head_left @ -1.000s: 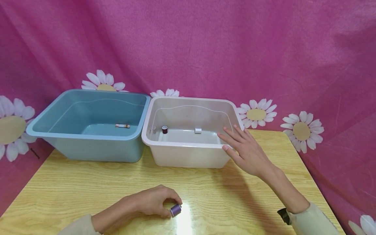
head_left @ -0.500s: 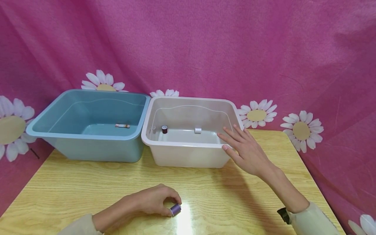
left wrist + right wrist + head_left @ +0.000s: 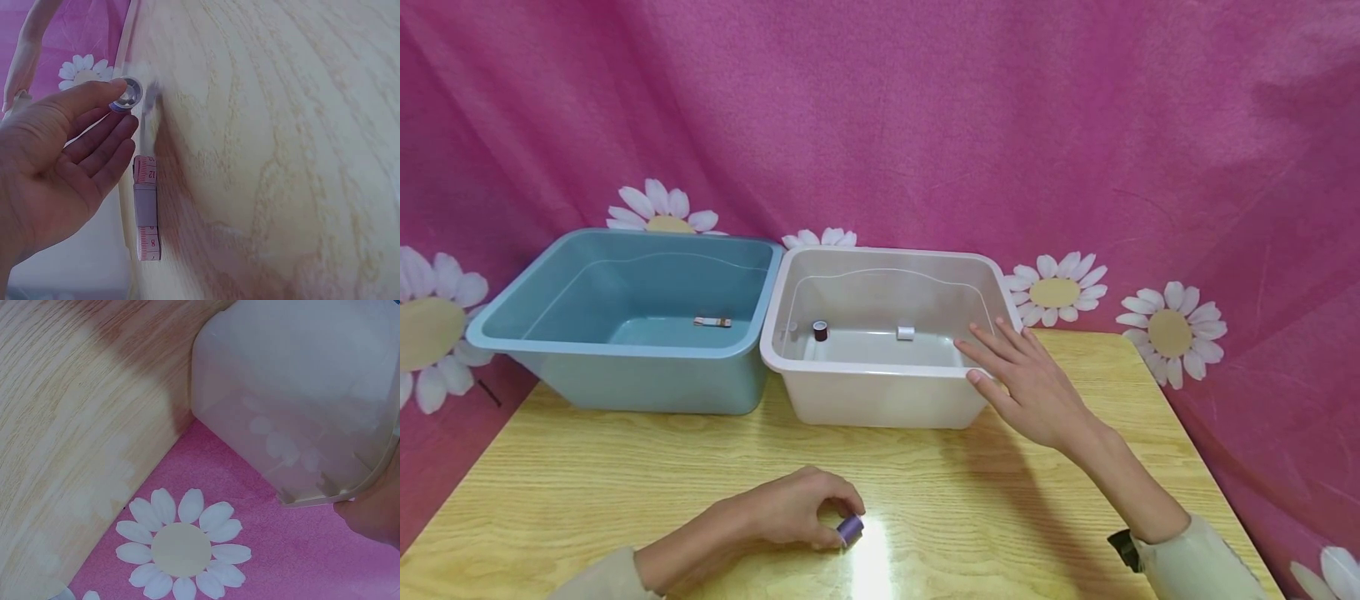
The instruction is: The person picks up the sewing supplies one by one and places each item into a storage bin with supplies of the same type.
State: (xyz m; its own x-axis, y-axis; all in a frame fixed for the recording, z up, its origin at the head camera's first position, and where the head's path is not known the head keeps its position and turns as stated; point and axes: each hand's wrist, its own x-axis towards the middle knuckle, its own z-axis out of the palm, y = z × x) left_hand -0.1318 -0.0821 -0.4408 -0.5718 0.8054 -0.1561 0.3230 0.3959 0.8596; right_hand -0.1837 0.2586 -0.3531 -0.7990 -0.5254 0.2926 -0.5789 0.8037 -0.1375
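A purple thread spool [image 3: 851, 531] is pinched between the thumb and fingers of my left hand [image 3: 797, 508], low over the table's near part. The left wrist view shows the spool's pale round end [image 3: 130, 95] at the thumb tip. Beside that hand, a folded tape measure [image 3: 147, 209] with red markings lies on the table; the head view does not show it. My right hand [image 3: 1033, 387] rests, fingers spread, on the right front rim of the white tub [image 3: 880, 396]. Inside this tub are a dark spool [image 3: 820, 332] and a white spool [image 3: 906, 333].
A blue tub [image 3: 647, 379] stands against the white one on its left, with a small folded strip [image 3: 712, 322] inside. Both are at the back of the wooden table [image 3: 625, 467]. Behind hangs a pink cloth [image 3: 880, 125] with daisies.
My left hand has raised the purple spool very slightly. The right hand and both tubs have stayed where they were.
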